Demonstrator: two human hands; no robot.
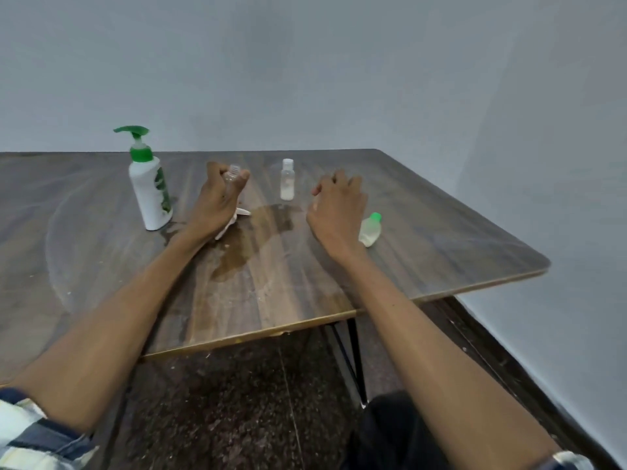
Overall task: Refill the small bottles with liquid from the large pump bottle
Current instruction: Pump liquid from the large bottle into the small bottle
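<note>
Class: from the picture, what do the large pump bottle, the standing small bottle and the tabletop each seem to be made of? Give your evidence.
Large pump bottle: opaque white plastic, probably, with a glossy green pump.
Standing small bottle: clear plastic, likely; see-through walls, white cap.
Tabletop: wood-grain laminate board, apparently; printed streaks, pale raw edge.
</note>
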